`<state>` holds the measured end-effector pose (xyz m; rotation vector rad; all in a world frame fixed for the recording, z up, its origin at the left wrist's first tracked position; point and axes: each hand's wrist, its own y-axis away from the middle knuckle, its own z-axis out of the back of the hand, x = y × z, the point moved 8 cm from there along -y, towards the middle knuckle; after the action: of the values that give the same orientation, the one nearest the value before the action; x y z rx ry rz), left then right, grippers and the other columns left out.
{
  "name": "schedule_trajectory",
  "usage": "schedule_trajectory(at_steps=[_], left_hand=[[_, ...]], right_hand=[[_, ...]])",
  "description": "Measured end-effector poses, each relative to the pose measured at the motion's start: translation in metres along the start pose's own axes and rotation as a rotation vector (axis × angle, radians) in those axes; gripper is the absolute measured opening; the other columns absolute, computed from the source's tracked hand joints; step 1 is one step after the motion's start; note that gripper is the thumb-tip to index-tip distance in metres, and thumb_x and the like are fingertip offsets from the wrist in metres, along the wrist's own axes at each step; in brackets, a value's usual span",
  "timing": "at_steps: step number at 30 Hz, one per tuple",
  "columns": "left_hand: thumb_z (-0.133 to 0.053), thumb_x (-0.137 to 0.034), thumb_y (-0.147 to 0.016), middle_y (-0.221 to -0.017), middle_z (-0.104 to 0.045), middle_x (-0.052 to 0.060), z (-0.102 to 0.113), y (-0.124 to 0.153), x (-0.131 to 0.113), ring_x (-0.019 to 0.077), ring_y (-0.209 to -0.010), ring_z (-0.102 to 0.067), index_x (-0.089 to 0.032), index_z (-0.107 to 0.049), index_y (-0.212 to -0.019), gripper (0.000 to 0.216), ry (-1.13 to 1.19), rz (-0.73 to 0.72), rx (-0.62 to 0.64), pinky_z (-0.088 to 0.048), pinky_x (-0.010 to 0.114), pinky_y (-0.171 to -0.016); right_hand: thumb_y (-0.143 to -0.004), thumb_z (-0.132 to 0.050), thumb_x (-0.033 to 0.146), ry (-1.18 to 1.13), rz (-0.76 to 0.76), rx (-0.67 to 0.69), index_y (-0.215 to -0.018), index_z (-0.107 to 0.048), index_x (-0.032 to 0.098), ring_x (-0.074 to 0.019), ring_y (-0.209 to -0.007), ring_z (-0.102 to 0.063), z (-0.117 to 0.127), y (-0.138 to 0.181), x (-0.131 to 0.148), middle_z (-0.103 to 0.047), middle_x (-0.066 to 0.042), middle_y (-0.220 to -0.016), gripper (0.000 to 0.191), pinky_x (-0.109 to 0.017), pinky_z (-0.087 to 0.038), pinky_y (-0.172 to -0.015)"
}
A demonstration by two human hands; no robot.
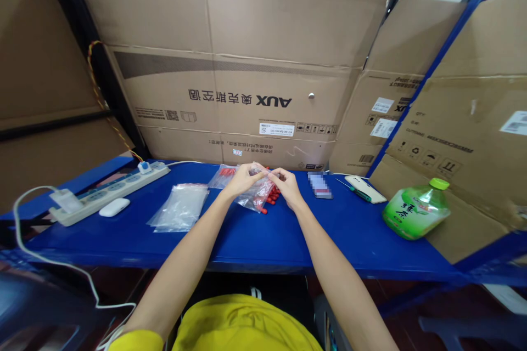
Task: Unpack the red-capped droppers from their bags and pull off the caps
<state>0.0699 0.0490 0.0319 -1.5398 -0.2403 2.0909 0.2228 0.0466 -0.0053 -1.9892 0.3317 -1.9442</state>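
Both hands meet over the back middle of the blue table, pinching the top edge of a clear plastic zip bag (250, 197). My left hand (242, 178) is closed on the bag's left side, and my right hand (287, 184) grips its right side. Beneath and behind the bag lie several small red pieces (274, 194), partly hidden by it; their exact kind is too small to make out. Just left of my left hand lies another clear bag (222, 174) with red pieces in it. Farther left is a stack of flat clear bags (181, 208).
On the left are a white power strip (119, 189) with plugs and a white case (114, 207). To the right lie a phone (320, 185), a green-handled screwdriver (359, 193), a cream flat object (373, 191) and a green bottle (418, 211). Cardboard walls (247, 22) enclose the table (263, 241).
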Motion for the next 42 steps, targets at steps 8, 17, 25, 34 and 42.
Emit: schedule_trajectory(at_steps=[8, 17, 25, 34, 42], left_hand=[[-0.075, -0.053, -0.083, -0.091, -0.078, 0.008, -0.001, -0.001, 0.002, 0.0222, -0.085, -0.069, -0.013, -0.079, -0.094, 0.042, -0.026, -0.008, 0.014, -0.053, 0.032, -0.084], [-0.074, -0.046, -0.085, -0.095, -0.078, 0.010, 0.014, -0.003, 0.011, 0.0219, -0.087, -0.070, -0.013, -0.078, -0.093, 0.035, 0.033, 0.041, -0.101, -0.052, 0.032, -0.082], [-0.071, -0.049, -0.087, -0.085, -0.073, 0.005, 0.014, -0.003, 0.011, 0.0173, -0.078, -0.062, -0.014, -0.074, -0.088, 0.035, 0.038, 0.047, -0.079, -0.046, 0.028, -0.073], [-0.067, -0.051, -0.088, -0.068, -0.057, -0.002, 0.018, -0.003, 0.005, 0.0131, -0.066, -0.049, -0.016, -0.062, -0.076, 0.037, 0.051, 0.021, -0.102, -0.036, 0.025, -0.064], [-0.069, -0.054, -0.085, -0.068, -0.061, 0.000, 0.016, -0.005, 0.008, 0.0140, -0.065, -0.053, -0.016, -0.066, -0.082, 0.038, 0.100, 0.050, -0.116, -0.039, 0.025, -0.064]], right_hand=[[-0.075, -0.078, 0.054, -0.015, -0.026, 0.015, -0.080, -0.070, 0.020, -0.0152, -0.065, -0.051, -0.002, 0.001, 0.001, -0.062, 0.001, -0.071, 0.036, -0.027, -0.040, -0.059], [-0.078, -0.076, 0.051, -0.034, 0.018, -0.048, -0.078, -0.067, 0.020, -0.0146, -0.064, -0.049, 0.004, 0.000, 0.004, -0.059, 0.002, -0.069, 0.032, -0.027, -0.039, -0.060], [-0.081, -0.071, 0.039, -0.050, 0.060, -0.100, -0.073, -0.056, 0.022, -0.0113, -0.055, -0.041, 0.013, -0.002, 0.004, -0.048, 0.006, -0.061, 0.024, -0.025, -0.033, -0.054], [-0.082, -0.068, 0.046, -0.057, -0.011, -0.051, -0.069, -0.047, 0.024, -0.0110, -0.050, -0.035, 0.004, 0.000, 0.002, -0.041, 0.007, -0.055, 0.033, -0.026, -0.029, -0.050], [-0.087, -0.065, 0.044, -0.088, 0.037, 0.000, -0.065, -0.047, 0.023, -0.0106, -0.049, -0.037, -0.001, 0.002, 0.009, -0.043, 0.007, -0.054, 0.036, -0.026, -0.030, -0.050]])
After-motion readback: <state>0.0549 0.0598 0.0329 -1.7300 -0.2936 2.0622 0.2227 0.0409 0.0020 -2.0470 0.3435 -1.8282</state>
